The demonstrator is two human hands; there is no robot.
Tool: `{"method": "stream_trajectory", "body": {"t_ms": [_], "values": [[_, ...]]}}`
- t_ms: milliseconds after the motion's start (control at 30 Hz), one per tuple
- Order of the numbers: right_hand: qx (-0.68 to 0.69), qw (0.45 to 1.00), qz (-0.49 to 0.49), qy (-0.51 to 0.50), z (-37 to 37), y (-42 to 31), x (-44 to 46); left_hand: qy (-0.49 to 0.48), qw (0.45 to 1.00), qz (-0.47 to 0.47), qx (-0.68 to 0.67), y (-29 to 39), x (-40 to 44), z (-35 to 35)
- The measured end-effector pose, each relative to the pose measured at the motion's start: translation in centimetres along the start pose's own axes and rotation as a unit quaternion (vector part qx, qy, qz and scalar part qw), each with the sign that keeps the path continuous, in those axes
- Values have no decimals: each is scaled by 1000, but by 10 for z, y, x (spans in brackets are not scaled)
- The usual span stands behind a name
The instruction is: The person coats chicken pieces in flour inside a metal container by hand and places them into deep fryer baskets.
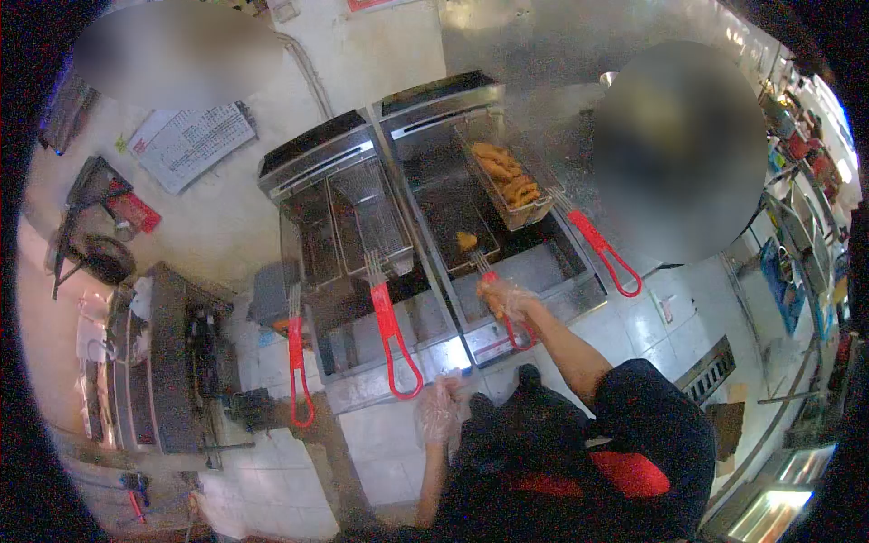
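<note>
My right hand [507, 299], in a clear glove, is closed round the red handle [518, 337] of a fryer basket in the right fryer. A small golden fried piece [466, 241] shows in that basket, just beyond the hand. Beside it, a raised wire basket [514, 185] holds several golden-brown fried pieces; its red handle [605, 252] points down to the right. My left hand [441, 405], also gloved, hangs low by the fryer's front edge, near the red handle [396, 348] of another basket. Its fingers are too blurred to make out.
The left fryer [317, 145] has two baskets, the outer one with a red handle [297, 371]. A printed sheet [190, 140] is on the wall at upper left. A floor drain [709, 369] lies at right, near a brown cardboard piece [725, 430].
</note>
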State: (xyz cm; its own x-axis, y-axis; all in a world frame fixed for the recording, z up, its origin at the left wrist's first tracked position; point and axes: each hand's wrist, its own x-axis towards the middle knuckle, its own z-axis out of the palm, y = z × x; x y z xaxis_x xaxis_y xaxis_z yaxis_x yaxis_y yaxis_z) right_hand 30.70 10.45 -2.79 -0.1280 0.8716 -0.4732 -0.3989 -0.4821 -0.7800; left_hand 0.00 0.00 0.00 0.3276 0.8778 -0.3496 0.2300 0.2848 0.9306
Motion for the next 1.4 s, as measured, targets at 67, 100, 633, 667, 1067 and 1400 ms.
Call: {"method": "stream_trajectory", "body": {"t_ms": [67,100,633,667,1067,1400], "values": [[-18,999,-27,35,21,-17,-25,27,999,-9,34,-9,-4,12],[-39,998,-10,55,28,-12,-23,17,1000,-16,20,-16,-2,8],[-104,909,-149,375,-63,28,-232,-294,910,147,252,53,2,231],[-167,873,-219,402,-89,58,-241,-339,877,90,327,127,-27,272],[134,743,-399,520,-357,63,-474,-596,664,124,435,181,-92,618],[200,819,-350,408,-518,68,-566,-602,794,61,64,65,45,838]]}}
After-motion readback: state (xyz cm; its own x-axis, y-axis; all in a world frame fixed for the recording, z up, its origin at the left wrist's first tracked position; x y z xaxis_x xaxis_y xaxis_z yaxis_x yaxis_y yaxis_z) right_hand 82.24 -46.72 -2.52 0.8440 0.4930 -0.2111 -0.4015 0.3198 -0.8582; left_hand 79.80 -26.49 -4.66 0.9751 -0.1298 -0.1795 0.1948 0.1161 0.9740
